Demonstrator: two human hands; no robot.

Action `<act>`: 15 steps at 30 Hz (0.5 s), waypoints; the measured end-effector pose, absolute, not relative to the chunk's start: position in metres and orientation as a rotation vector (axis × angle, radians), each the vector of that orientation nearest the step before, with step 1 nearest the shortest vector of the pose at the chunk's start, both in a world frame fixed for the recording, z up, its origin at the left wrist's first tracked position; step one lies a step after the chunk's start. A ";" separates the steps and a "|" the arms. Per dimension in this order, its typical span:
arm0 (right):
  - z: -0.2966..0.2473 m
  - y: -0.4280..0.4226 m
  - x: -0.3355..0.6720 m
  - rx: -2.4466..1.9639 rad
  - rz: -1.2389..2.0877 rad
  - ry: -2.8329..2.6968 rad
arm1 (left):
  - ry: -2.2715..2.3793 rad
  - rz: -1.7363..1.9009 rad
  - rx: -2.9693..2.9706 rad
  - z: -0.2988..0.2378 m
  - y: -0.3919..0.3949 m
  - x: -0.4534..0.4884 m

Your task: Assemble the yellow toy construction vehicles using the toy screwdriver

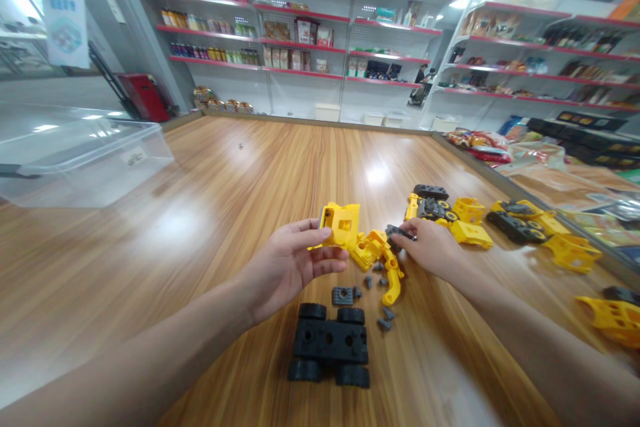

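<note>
My left hand (285, 268) grips a yellow plastic toy cab shell (341, 225) by its sides, fingers wrapped around it. My right hand (430, 247) pinches a small dark grey plastic part (399, 233) above a jointed yellow toy loader arm (381, 255), whose near end lies on the table. Between my hands and below them lie several small grey pegs (383, 323) and a grey plate (343, 295). A black four-wheeled toy chassis (329, 345) sits nearer me. Further right stand partly assembled yellow-and-black toy vehicle pieces (515, 225).
A transparent plastic storage bin (75, 160) stands at the table's left. The wooden table (250, 173) ends at a raised edge on the right, beyond which lie packaged goods. Red-trimmed store shelves line the back, and a distant person (421, 83) stands among them.
</note>
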State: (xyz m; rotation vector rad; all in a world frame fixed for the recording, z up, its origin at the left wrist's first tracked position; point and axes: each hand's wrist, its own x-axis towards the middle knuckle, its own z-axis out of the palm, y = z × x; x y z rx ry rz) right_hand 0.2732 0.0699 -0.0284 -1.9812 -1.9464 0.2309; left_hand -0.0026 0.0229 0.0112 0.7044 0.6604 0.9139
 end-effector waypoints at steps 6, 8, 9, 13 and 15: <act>-0.009 0.059 0.260 -1.861 0.138 -1.811 | 0.736 1.002 0.914 0.006 0.022 0.002; 0.001 0.049 0.250 -1.601 0.310 -1.772 | 0.762 1.019 0.984 0.005 0.022 0.002; 0.005 0.044 0.245 -1.479 0.474 -1.760 | 0.771 1.019 1.023 0.004 0.022 0.002; 0.013 0.026 0.227 -1.309 0.945 -1.601 | 0.788 0.993 1.165 -0.001 0.022 0.002; 0.011 0.022 0.223 -1.313 1.081 -1.511 | 0.779 0.974 1.200 -0.003 0.023 0.002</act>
